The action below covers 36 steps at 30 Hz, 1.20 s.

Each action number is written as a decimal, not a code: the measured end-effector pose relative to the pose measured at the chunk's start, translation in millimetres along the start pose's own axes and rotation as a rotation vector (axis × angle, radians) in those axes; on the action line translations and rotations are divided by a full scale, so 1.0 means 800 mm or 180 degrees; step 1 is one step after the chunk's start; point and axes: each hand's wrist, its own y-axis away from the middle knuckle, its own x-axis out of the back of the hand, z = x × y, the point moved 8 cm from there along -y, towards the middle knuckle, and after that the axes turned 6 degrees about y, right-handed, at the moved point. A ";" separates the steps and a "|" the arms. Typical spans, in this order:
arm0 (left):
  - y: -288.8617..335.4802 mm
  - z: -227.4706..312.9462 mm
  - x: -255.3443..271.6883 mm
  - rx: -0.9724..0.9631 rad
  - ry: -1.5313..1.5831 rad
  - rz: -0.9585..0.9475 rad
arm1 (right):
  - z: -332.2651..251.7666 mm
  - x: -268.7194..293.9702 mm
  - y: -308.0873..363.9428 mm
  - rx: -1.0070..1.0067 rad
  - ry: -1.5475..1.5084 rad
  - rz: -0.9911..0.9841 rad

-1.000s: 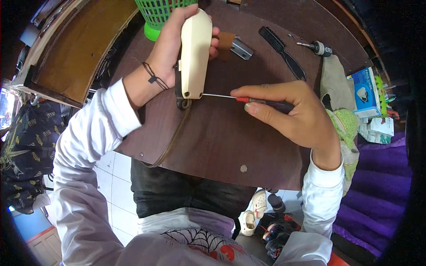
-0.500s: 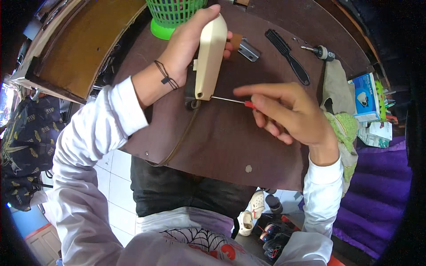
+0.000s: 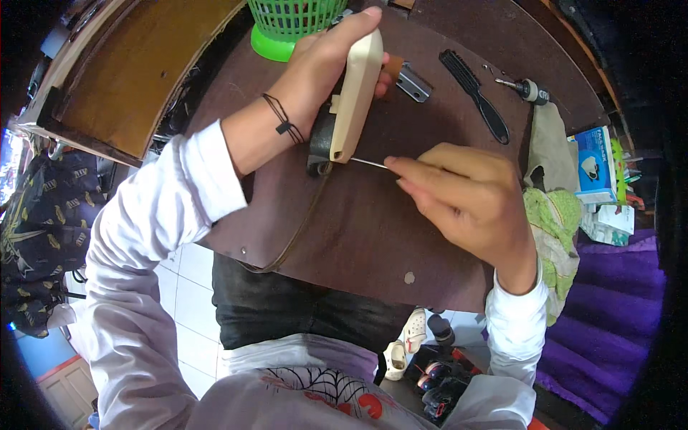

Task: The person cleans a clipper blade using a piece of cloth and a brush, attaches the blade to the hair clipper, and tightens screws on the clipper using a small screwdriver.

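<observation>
My left hand [image 3: 322,61] is wrapped round a cream and black hair clipper [image 3: 356,93], held above the brown tabletop with its narrow end toward me. A dark cord [image 3: 295,229] trails from that end to the table's front edge. My right hand [image 3: 469,204] is closed on a thin screwdriver [image 3: 369,164]; its handle is hidden in my fingers. The steel shaft reaches the clipper's narrow end at its right side; I cannot tell how the tip sits there. Beyond my left fingers lies a metal clipper blade [image 3: 414,83], next to a brown piece.
A green basket [image 3: 297,21] stands at the back. At the back right lie a black brush [image 3: 476,97] and another screwdriver [image 3: 527,89]. Cloths [image 3: 552,215] hang over the right edge, near a blue box [image 3: 595,166]. Wooden shelving [image 3: 136,86] borders the left side.
My right fingers, spread and loose on the red handle before, have closed round the screwdriver and cover it. The clipper and my left hand appear slightly farther right.
</observation>
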 end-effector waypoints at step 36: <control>0.035 0.022 0.018 0.0312 -0.0372 0.0692 | -0.036 -0.009 0.014 0.0039 0.1999 -0.0235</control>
